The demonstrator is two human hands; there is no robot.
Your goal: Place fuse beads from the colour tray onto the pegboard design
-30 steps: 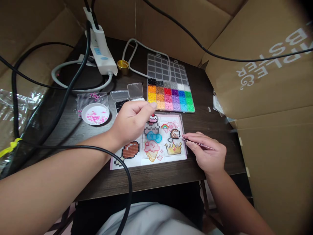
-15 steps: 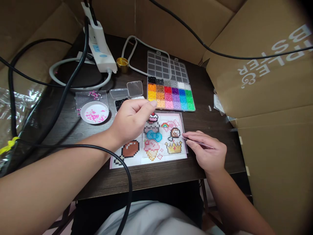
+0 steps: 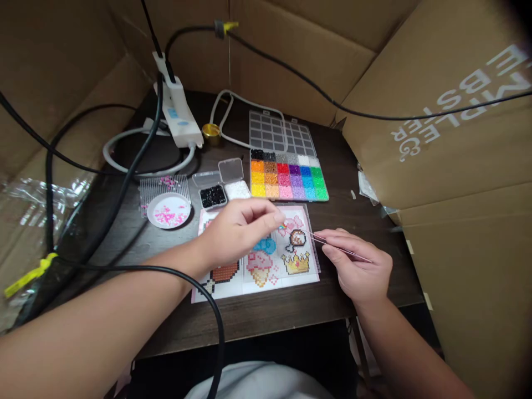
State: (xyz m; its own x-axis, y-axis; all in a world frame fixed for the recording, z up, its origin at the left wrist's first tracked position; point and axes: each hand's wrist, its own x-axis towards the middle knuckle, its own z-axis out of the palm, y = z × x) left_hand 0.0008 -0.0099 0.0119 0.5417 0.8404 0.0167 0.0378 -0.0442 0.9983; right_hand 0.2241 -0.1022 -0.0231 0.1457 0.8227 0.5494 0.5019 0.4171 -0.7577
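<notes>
Plastic pegboard: left hand moved off its far edge onto the designs, fingertips pinched, contents unclear, so likely placing. Right hand grips tweezers at its right edge.

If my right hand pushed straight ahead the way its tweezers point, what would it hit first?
The tweezers in the right hand would probably first meet the round brown picture on the pattern sheet, right at their tips; the left hand lies beyond. Height is unclear.

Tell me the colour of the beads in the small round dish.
Pink beads in a white dish, clearest in the head view.
</notes>
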